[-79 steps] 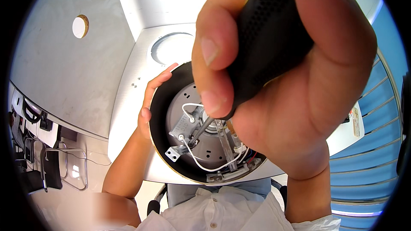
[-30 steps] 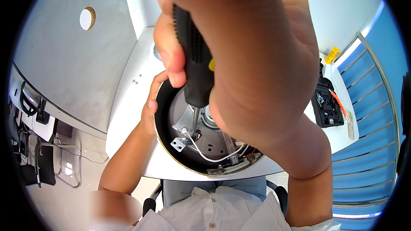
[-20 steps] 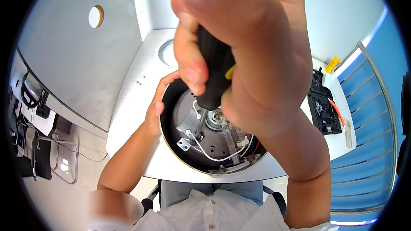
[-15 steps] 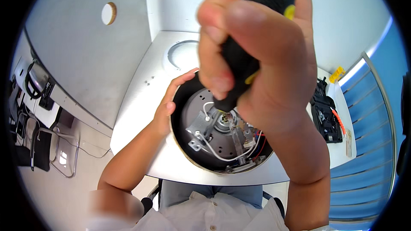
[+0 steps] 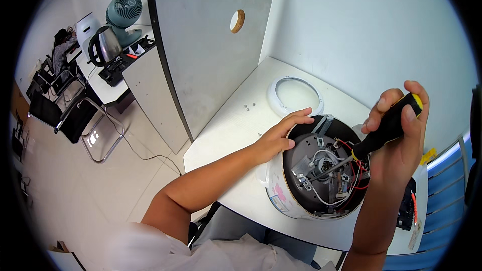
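An opened round appliance (image 5: 277, 193), which looks like an upturned rice cooker, leans on its side with its underside facing up. White with a pink flower print outside, it shows a grey plate (image 5: 307, 149), wires and metal brackets inside. My left hand (image 5: 281, 138) holds its rim, thumb on the edge and fingers over the far side. My right hand (image 5: 404, 143) is closed around the black and yellow handle of a screwdriver (image 5: 376, 136). Its shaft slants down into the housing, and the tip is at or near a small metal bracket (image 5: 303, 182); contact cannot be made out.
A white ring-shaped cover (image 5: 273, 101) lies behind the appliance, with small screws (image 5: 249, 106) left of it. A black tool case (image 5: 405, 206) with an orange-handled tool (image 5: 414, 206) sits at the right. A grey partition (image 5: 206, 35) borders the table; a metal railing (image 5: 464, 170) stands right.
The view has swung left. The screwdriver has moved from upright over the plate's centre to a slant toward the left bracket. The housing is now tilted, with my left hand still on its rim.
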`<state>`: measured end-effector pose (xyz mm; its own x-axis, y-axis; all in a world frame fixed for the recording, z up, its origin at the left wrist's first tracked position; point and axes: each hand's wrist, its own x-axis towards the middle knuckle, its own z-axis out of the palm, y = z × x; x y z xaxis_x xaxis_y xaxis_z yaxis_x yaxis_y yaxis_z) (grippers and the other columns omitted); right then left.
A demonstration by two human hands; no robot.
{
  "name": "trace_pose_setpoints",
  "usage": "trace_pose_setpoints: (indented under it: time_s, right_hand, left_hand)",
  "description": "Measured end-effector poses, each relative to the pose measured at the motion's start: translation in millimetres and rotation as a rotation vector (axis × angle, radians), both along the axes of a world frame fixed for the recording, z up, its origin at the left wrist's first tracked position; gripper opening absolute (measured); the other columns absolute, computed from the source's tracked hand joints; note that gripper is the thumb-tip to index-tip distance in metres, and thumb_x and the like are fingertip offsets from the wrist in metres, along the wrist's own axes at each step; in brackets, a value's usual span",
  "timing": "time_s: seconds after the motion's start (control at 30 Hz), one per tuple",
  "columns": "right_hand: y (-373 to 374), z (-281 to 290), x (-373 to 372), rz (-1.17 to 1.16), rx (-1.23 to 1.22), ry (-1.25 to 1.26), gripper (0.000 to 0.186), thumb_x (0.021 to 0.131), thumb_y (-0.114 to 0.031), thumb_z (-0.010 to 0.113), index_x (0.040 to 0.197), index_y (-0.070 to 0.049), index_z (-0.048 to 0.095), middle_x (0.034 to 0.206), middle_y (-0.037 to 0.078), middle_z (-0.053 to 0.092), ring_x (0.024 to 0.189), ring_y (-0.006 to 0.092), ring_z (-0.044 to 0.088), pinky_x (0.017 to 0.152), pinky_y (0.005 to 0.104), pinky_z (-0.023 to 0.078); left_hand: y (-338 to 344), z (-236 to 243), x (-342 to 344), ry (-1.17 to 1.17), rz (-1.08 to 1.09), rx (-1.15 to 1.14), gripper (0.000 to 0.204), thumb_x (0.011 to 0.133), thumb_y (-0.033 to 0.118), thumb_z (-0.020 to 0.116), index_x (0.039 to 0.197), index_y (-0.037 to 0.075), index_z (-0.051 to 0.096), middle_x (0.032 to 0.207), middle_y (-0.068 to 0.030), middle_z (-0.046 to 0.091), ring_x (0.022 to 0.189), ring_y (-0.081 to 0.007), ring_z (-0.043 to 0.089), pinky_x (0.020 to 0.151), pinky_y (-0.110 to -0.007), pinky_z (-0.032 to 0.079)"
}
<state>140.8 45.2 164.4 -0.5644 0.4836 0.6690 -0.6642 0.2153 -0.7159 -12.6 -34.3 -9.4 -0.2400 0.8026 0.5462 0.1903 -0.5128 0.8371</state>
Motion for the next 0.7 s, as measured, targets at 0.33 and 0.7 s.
trace_pose_setpoints:
  time_s: [0.33,0.7]
  right_hand:
    - [-13,7,9,0.023,-0.113,-0.04,0.03,0.084,-0.014,0.059,0.107,0.002,0.047,0.072,0.004,0.05,0.054,0.0081,0.047,0.051,0.0202,0.04]
    - [-9,7,7,0.055,0.022,-0.077,0.02,0.078,-0.004,0.054,0.095,-0.005,0.043,0.065,0.007,0.05,0.044,0.0106,0.042,0.042,0.0245,0.037]
  left_hand:
    - [20,65,-16,-0.038,0.01,-0.376,0.065,0.086,0.042,0.056,0.138,0.008,0.035,0.135,-0.0148,0.042,0.126,-0.0276,0.037,0.104,-0.037,0.029]
    - [48,75,-10,0.369,-0.112,-0.518,0.071,0.069,0.014,0.069,0.133,0.008,0.038,0.122,-0.0164,0.053,0.113,-0.0286,0.05,0.097,-0.035,0.038]
